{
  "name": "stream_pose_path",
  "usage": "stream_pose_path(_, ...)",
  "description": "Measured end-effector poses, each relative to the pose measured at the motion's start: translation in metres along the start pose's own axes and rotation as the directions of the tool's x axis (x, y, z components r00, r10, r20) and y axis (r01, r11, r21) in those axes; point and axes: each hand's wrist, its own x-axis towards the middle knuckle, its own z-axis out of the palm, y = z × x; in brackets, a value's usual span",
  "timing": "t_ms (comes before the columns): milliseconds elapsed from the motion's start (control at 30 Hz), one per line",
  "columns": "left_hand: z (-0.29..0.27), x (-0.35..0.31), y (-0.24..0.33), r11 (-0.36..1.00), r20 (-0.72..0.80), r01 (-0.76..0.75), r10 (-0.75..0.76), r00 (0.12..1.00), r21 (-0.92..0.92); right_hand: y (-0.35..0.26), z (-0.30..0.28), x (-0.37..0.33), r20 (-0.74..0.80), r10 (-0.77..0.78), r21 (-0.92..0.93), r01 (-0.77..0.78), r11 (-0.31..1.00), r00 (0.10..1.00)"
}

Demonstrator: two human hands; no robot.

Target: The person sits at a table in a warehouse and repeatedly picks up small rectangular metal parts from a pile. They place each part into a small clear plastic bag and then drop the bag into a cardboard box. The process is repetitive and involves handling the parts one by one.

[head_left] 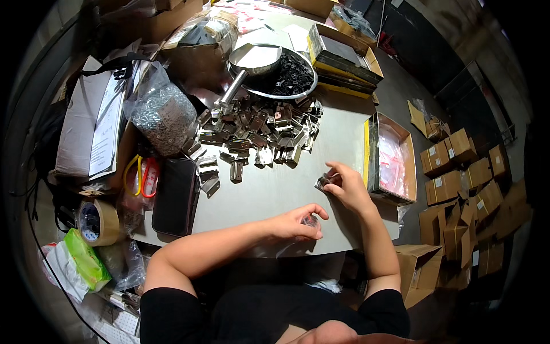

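Observation:
Close to the table's front edge, my left hand (297, 223) is closed round a small clear plastic bag (310, 220), part of which hangs below the fingers. Farther right and a little farther from me, my right hand (348, 188) pinches a small dark metal bracket (323, 182) just over the tabletop. Fingers cover part of that piece. A heap of shiny bent metal brackets (260, 135) lies loose in the middle of the table. Behind it stands a metal bowl (314, 86) of small black parts, with a metal scoop (235, 86) resting on it.
A shallow box (413, 189) of clear bags is to the right, and another box (375, 66) beyond it. On the left are a phone (173, 198), scissors (150, 178), a bag of screws (163, 114) and a tape roll (98, 222). Cartons (444, 189) stand on the floor.

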Motion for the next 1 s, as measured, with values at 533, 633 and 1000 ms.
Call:
stream_pose_path(533,0.002,0.001,-0.006,0.988,-0.106,-0.133,0.141,0.984,0.072,-0.073,-0.017,-0.056,0.074,-0.206,0.132,0.195,0.972,0.976)
stream_pose_path(633,0.005,-0.002,0.003,0.987,-0.049,-0.088,0.096,0.994,0.135,-0.069,-0.015,-0.052,0.179,-0.282,0.153,0.256,0.954,0.943)
stream_pose_path(1000,0.007,-0.005,0.005,1.0,0.039,0.02,-0.019,0.999,-0.018,-0.017,-0.007,-0.023,-0.084,-0.093,-0.159,0.079,0.984,0.992)
